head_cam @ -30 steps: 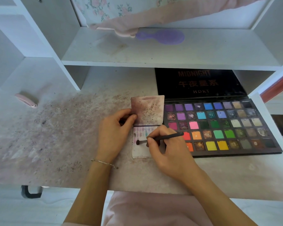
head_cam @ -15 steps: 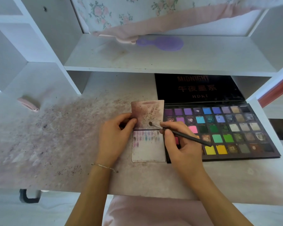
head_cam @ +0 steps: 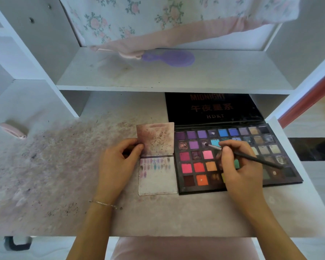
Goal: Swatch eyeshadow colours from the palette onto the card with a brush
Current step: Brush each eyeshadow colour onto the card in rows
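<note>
Right hand (head_cam: pixel 240 166) has a pinch grip on the brush (head_cam: pixel 246 156), fingers curled round the thin dark handle; handle runs up-left to down-right, bristle tip at the upper-left end sitting on a dark glittery pan in the second row of the eyeshadow palette (head_cam: pixel 195 167), just left of the light blue pan. Palette lies open and flat on the bench (head_cam: pixel 158 218), right of centre, black lid (head_cam: pixel 212 109) folded back under the shelf with "MIDNIGHT" and "HDKT" printed on it. Swatch card (head_cam: pixel 158 177) lies flat on the bench, touching the palette's left edge; rows of small purple, pink and teal swatches across its top part, lower part mostly bare. Card's upper flap (head_cam: pixel 156 137) is pink-stained with dark specks. Left hand (head_cam: pixel 116 164) holds that flap at its left edge, thumb on the front face, fingers curled behind; thin bracelet (head_cam: pixel 103 203) on that wrist. Bench surface left of the card is smeared with pinkish powder and dark flecks. Small pink object (head_cam: pixel 13 130) at far left of the bench, can't tell what it is. Purple hairbrush (head_cam: pixel 169 58) lies on the upper shelf (head_cam: pixel 176 77), handle end under the hem of a floral cloth (head_cam: pixel 158 21).
</note>
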A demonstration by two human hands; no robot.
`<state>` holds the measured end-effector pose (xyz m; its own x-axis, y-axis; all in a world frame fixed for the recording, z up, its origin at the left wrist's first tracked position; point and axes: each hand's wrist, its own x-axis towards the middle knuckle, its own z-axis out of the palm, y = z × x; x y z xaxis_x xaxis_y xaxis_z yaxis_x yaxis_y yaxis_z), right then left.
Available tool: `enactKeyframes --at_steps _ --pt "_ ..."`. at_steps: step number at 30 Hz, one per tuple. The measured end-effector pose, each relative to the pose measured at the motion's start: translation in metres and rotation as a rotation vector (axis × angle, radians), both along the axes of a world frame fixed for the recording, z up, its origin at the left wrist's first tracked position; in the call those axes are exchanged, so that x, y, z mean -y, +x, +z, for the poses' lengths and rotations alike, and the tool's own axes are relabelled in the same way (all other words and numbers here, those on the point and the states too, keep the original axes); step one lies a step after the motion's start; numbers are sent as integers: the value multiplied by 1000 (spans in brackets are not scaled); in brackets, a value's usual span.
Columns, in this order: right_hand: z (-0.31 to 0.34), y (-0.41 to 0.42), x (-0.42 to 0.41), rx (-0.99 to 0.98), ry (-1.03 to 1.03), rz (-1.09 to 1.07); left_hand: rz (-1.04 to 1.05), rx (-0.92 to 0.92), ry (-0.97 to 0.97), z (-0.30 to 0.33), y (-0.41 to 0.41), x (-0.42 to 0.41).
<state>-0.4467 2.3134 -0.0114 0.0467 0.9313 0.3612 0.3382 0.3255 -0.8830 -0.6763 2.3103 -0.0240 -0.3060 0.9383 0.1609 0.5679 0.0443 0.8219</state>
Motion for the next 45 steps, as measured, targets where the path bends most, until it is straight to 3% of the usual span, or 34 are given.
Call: enactKeyframes --at_steps 8,26,39,45 --pt "-11 8 3 214 -31 -73 7 1 0 0 1 0" --pt "-10 9 0 252 -102 -67 -7 -11 -15 -1 1 0" --pt "-4 7 2 133 -58 -71 -2 -14 -14 -1 1 0" --pt "1 -12 7 -51 -114 62 -4 -8 -18 0 1 0"
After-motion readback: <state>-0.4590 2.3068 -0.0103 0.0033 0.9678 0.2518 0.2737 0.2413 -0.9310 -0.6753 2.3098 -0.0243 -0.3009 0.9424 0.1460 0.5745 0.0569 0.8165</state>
